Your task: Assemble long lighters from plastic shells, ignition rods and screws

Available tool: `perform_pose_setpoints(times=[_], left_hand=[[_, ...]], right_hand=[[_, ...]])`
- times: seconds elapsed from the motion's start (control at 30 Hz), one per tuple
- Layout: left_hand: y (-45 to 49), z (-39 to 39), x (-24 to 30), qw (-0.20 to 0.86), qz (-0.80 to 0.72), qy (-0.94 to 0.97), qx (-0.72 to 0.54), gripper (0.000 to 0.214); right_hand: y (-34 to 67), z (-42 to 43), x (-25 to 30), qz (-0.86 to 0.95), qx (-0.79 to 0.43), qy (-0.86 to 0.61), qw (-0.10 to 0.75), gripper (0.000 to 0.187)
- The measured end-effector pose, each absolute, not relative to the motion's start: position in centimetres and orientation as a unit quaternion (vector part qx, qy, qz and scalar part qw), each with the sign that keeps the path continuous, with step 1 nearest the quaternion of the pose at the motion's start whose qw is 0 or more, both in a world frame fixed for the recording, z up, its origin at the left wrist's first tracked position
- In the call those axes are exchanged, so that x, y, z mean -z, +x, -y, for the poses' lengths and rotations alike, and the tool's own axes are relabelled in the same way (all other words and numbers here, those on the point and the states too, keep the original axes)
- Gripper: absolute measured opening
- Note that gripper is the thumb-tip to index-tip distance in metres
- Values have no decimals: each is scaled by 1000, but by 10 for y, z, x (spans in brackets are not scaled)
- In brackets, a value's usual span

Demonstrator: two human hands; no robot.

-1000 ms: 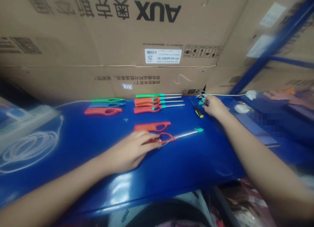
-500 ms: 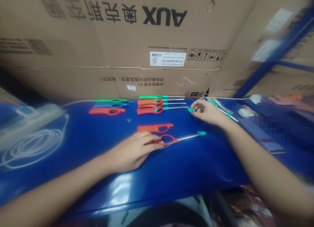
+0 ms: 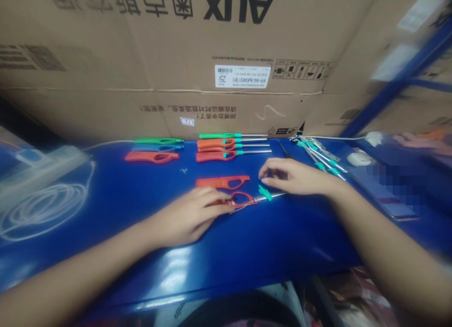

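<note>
My left hand lies on the blue tabletop, fingers closed on a red lighter of the long-necked kind, whose handle is partly hidden. Its metal tube points right, towards my other hand. A small green plastic piece is over or against that tube, tilted; I cannot tell whether it touches. Just above it is my right hand, thumb and forefinger curved with a gap between them. The tube's far end is covered by this hand. An orange-red handle shell rests beyond the left hand.
Several lighters with tubes lie stacked in a row at the back. Handle shells are left of them. Metal tubes with green parts are piled right, near a dark thin tool. A large cardboard box stands behind.
My right hand has come down and left, from beside the back row to above the tube. The green piece at its fingertips now appears below them, by the tube. My left hand keeps its place.
</note>
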State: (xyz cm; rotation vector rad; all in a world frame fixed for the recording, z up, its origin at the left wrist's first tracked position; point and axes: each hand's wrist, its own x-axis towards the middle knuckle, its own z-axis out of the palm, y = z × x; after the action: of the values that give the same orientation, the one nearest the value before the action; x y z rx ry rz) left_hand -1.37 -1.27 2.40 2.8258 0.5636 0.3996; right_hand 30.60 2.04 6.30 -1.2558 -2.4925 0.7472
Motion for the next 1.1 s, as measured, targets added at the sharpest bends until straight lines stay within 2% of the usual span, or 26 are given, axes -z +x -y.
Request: perform_pose_setpoints(times=[0.1, 0.23, 0.4, 0.5, 0.7, 0.8, 0.9, 1.1], left_hand=[[-13, 13, -24, 123, -198, 964, -129, 44], [-13, 13, -25, 132, -206, 962, -125, 43], [-12, 14, -28, 136, -206, 961, -123, 43], [-12, 14, -28, 138, -207, 961, -120, 44], [-13, 15, -26, 133, -220, 956, -144, 44], [-11, 17, -26, 132, -237, 949, -163, 40], [-10, 19, -27, 131, -260, 939, -183, 34], [-8, 19, -20, 120, -287, 920, -237, 29]], right_hand=[[302, -14, -69, 855, -266, -437, 84, 35], [299, -12, -68, 851, -287, -438, 40, 28], [301, -18, -58, 885, -242, -384, 106, 25], [300, -22, -49, 881, -219, -399, 128, 20], [301, -22, -48, 866, -189, -451, 107, 24], [303, -21, -50, 868, -155, -465, 83, 20], [300, -21, -50, 877, -165, -444, 86, 15], [281, -7, -50, 876, -228, -394, 159, 12]])
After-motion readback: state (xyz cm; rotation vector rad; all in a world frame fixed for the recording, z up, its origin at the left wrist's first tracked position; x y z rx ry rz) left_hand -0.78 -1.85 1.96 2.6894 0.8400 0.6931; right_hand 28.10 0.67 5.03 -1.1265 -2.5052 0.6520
